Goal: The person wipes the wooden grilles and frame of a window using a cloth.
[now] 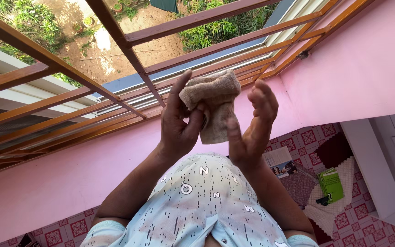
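Before the window grille, my left hand grips a beige cloth; my right hand is open, just beside the cloth.

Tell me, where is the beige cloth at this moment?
In the head view, the beige cloth is near the centre, held up by the left hand, with the open right hand beside it, in front of the brown window grille.
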